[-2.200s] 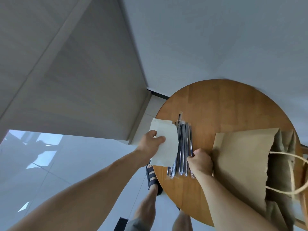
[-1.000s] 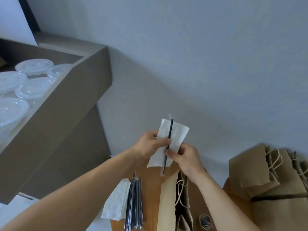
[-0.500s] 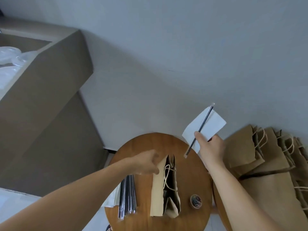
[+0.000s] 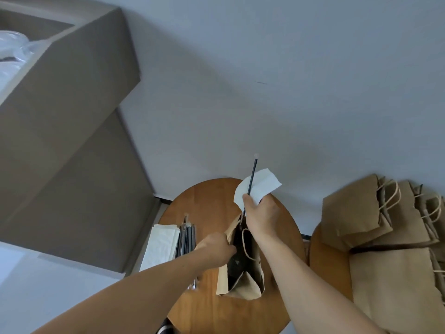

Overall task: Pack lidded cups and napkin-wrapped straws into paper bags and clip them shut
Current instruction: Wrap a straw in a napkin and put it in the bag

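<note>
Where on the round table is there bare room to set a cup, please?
Bare wood shows on the round table nearer than the open paper bag, and beyond the straw bundle. Its left edge is crowded by the napkin stack.

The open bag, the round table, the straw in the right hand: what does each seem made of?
Open bag: matte brown paper, creased at its folds. Round table: wood or veneer, warm grain, faint sheen. Straw: thin, dark, straight, probably plastic; the look leaves it open.
</note>
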`<act>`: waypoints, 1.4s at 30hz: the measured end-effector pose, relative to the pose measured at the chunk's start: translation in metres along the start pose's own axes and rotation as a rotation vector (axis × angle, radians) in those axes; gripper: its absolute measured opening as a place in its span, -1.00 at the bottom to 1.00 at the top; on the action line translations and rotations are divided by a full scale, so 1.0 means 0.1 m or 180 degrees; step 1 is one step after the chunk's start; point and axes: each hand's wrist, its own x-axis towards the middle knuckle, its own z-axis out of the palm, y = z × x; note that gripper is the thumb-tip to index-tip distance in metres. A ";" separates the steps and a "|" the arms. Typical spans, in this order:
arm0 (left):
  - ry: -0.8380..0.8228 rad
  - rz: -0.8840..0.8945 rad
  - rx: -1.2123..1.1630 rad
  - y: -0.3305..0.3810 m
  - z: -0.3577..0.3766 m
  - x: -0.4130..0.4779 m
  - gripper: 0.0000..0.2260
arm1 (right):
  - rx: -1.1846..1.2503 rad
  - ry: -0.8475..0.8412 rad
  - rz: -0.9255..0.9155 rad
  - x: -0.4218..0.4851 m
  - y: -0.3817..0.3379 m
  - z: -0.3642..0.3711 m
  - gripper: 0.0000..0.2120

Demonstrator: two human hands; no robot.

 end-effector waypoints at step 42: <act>0.0199 -0.0238 -0.0688 -0.30 -0.04 -0.03 -0.82 | -0.2883 -0.1548 0.0484 -0.44 0.89 0.45 -0.88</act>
